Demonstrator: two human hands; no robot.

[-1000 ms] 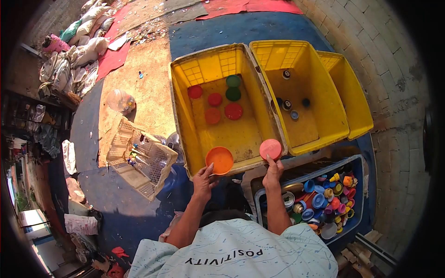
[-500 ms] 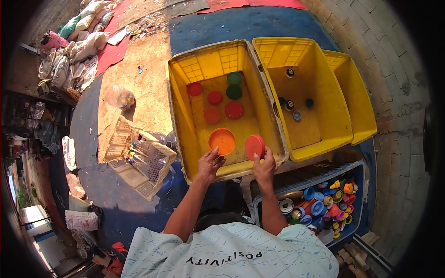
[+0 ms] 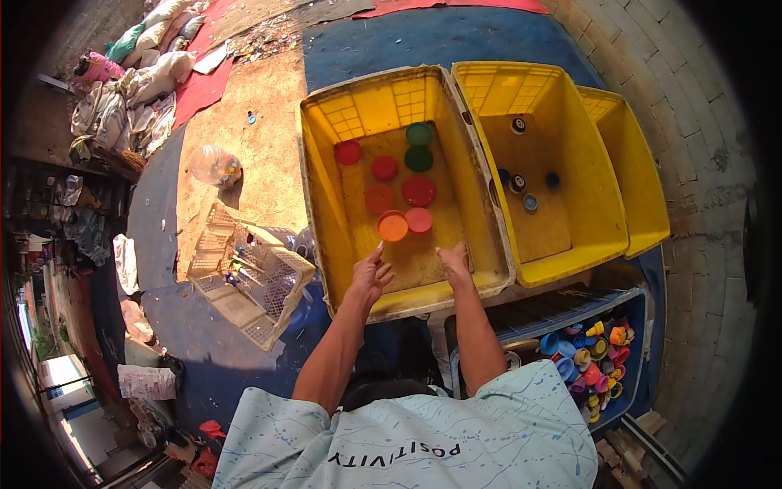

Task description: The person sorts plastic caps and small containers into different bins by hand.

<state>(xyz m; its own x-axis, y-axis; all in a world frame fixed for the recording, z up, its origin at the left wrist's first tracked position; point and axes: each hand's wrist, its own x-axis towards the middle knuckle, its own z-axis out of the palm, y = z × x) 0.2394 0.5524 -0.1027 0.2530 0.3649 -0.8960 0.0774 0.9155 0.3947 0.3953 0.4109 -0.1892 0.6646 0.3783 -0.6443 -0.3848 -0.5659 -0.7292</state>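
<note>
Orange lid and pink lid have left hands for yellow box, maybe to join red lids. Left hand, right hand above near edge: fingers apart, holding nothing.

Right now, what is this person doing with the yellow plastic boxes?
The person's left hand and right hand are open and empty over the leftmost yellow plastic bin. Round red, pink, orange and green plastic lids are inside; a bright orange lid is just beyond the left fingertips. The next yellow bin holds small round caps.
</note>
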